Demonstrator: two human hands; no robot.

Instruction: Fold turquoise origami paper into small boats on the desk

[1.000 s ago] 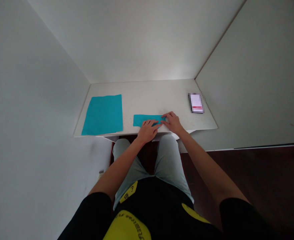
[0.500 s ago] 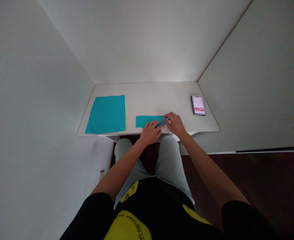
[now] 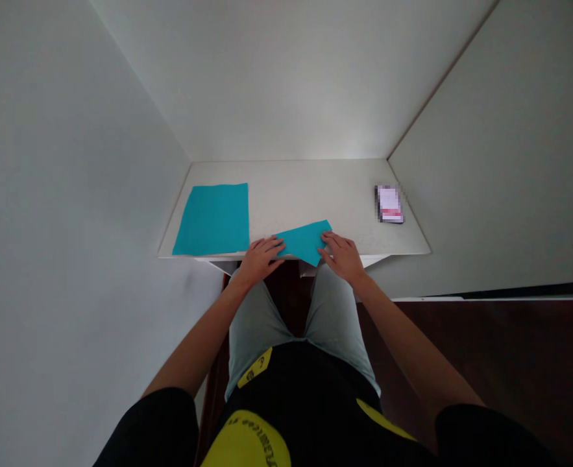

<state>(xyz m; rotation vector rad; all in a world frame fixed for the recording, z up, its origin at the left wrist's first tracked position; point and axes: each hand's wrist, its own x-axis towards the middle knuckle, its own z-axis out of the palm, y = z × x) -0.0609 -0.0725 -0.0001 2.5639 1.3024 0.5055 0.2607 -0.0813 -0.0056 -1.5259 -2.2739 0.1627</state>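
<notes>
A folded teal paper [image 3: 304, 240] lies tilted at the near edge of the white desk [image 3: 315, 188], one corner hanging past the edge. My left hand [image 3: 261, 255] holds its left end with the fingers closed on it. My right hand [image 3: 342, 254] grips its right end, fingers pressed on the paper. Both hands sit at the desk's front edge above my knees.
A flat teal sheet [image 3: 214, 218] lies on the left part of the desk. A blurred phone [image 3: 389, 203] rests at the right, near the wall. White walls close the desk in on the left, back and right. Dark floor lies at lower right.
The folded paper has been turned and pulled nearer the desk edge; it now looks wider and tilted. My left hand has shifted left to its left end, and my right hand has moved slightly nearer.
</notes>
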